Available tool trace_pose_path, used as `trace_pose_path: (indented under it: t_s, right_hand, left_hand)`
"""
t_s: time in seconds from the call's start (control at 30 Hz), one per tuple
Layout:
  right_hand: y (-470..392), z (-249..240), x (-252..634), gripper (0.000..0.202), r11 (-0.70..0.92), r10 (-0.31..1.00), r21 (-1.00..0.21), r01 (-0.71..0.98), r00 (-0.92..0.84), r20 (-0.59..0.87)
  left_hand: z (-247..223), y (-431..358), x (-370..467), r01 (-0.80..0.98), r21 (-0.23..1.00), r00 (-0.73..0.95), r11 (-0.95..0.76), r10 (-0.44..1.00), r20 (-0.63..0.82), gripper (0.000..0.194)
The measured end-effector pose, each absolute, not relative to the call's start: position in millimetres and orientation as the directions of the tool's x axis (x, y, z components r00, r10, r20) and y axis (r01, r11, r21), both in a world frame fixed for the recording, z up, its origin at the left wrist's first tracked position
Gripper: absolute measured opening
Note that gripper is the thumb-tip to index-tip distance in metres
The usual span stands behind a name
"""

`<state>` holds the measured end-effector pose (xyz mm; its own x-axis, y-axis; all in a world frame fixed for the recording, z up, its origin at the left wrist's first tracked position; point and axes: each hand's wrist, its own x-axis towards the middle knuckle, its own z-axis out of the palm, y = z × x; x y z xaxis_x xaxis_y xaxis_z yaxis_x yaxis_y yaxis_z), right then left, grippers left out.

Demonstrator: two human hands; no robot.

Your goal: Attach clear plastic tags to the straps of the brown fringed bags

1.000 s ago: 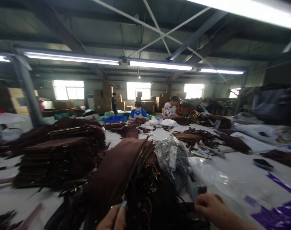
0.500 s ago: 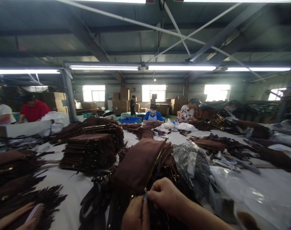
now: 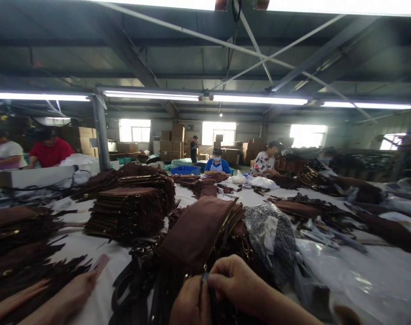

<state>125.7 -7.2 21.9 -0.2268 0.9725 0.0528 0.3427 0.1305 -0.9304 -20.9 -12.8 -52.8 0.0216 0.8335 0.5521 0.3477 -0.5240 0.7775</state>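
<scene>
A brown bag (image 3: 195, 230) with a gold zipper lies on top of a pile in front of me. At its lower edge my left hand (image 3: 189, 300) is closed, thumb and finger pinching a small bluish piece (image 3: 204, 277) by the bag's metal ring. My right hand (image 3: 230, 276) pinches the same small piece from the right, its fingertips touching those of my left hand. What exactly the piece is cannot be made out. Dark straps (image 3: 132, 280) hang in a heap left of my hands.
Stacked brown fringed bags (image 3: 122, 214) stand at the left. A co-worker's hand (image 3: 85, 284) holds a pink comb (image 3: 100, 265) at the lower left. Bubble wrap (image 3: 271, 239) and clear plastic (image 3: 347, 271) lie right. People sit across the table.
The co-worker's hand with the pink comb has moved right and up, past the fringe. My hands have barely moved, still pinching at the bag's edge. The view has shifted slightly.
</scene>
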Motion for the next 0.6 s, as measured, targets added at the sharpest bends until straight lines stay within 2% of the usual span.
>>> trace_pose_path:
  t_s: [0.13, 0.33, 0.5, 0.6]
  right_hand:
    - [-1, 15, 120, 0.019, 0.066, 0.985, -0.914, 0.400, -0.170, -0.004]
    - [4, 18, 116, 0.019, -0.038, 0.990, -0.899, 0.437, -0.103, -0.092]
    - [5, 20, 111, 0.016, -0.150, 0.987, -0.859, 0.490, 0.021, -0.160]
    - [3, 17, 116, 0.016, -0.112, 0.987, -0.886, 0.450, -0.051, -0.150]
  left_hand:
    - [-60, -10, -19, 0.359, 0.751, 0.011, -0.554, 0.807, 0.590, 0.023]
    - [-77, -3, -17, 0.385, 0.752, -0.030, -0.535, 0.807, 0.590, 0.031]
    - [-79, -3, -17, 0.389, 0.746, -0.046, -0.540, 0.798, 0.602, 0.036]
    - [-76, -5, -22, 0.477, 0.719, -0.029, -0.505, 0.808, 0.588, 0.035]
